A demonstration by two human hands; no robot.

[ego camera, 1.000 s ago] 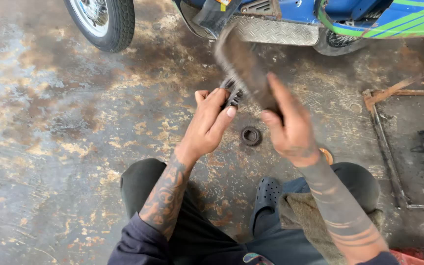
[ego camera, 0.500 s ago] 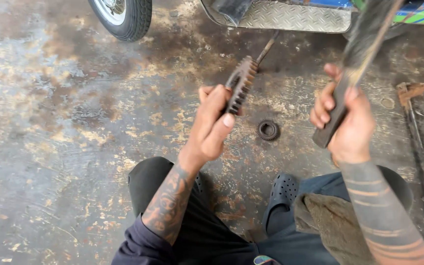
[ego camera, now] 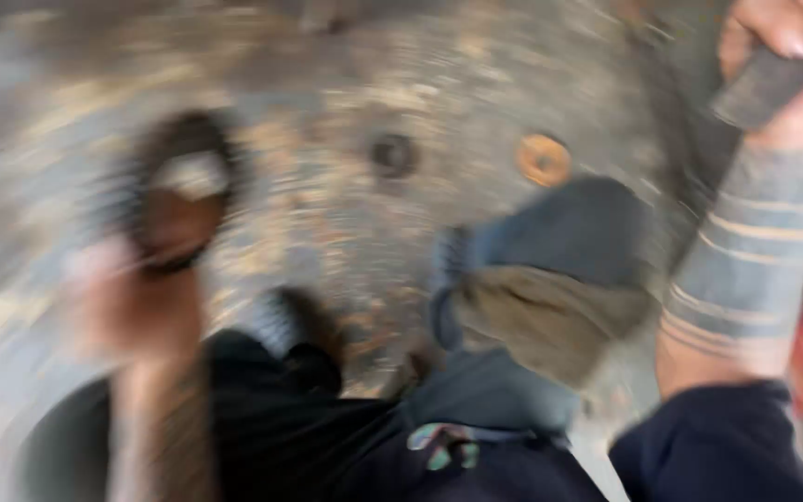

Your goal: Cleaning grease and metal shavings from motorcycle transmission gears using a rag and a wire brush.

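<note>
Badly blurred view. Left hand (ego camera: 132, 297) gripped a dark gear (ego camera: 178, 191), raised at left above the floor (ego camera: 346, 84). Right hand (ego camera: 792, 65), top right, wrapped around a dark bar (ego camera: 769, 79). Small ring (ego camera: 392, 153) and orange washer (ego camera: 543, 160) lay on floor between.

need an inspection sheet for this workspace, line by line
surface: stained, mottled concrete floor, badly motion-blurred
job's things: dark ring-shaped part at the left hand, too blurred to tell the grip; dark bar gripped in the right hand at the top right
clutter: small dark ring and an orange round piece lying apart on the floor
grippers: left hand smeared by motion; right hand's fingers wrapped over the bar
cables: nothing seen
surroundings: person's dark trousers, dark shoe and olive cloth by the knee; red shape at the right edge, unclear
</note>
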